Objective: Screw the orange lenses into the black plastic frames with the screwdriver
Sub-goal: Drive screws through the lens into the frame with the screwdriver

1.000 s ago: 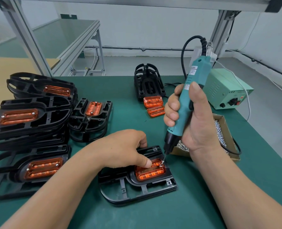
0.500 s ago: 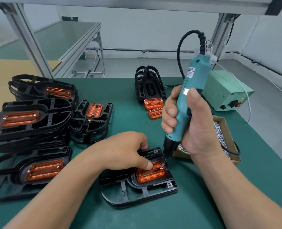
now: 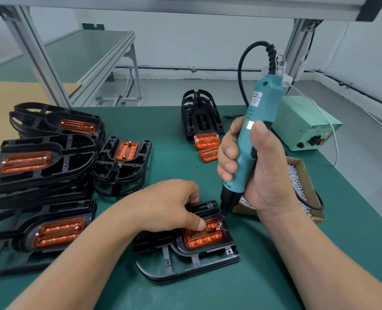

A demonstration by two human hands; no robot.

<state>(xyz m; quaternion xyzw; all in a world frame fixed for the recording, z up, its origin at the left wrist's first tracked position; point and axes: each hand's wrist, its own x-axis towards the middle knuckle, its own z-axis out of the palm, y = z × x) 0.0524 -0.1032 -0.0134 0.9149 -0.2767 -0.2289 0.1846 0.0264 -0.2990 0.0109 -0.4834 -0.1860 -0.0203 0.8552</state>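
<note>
A black plastic frame [image 3: 185,262] lies on the green mat near me with an orange lens [image 3: 204,239] seated in it. My left hand [image 3: 167,206] rests on the frame, its thumb pressing the lens's upper edge and its fingers curled over the frame's far side. My right hand [image 3: 261,175] grips a teal electric screwdriver [image 3: 256,128], held nearly upright. Its bit tip sits on a screw [image 3: 218,227] at the lens's right corner.
Stacks of frames with lenses fitted [image 3: 38,166] fill the left side. Bare frames [image 3: 200,115] and loose orange lenses [image 3: 207,146] lie at the back centre. A cardboard box of screws [image 3: 297,180] and a green power unit [image 3: 304,126] stand on the right.
The screwdriver has sunk a little, and its bit now sits down on the screw at the lens corner. My left hand stays on the frame and lens.
</note>
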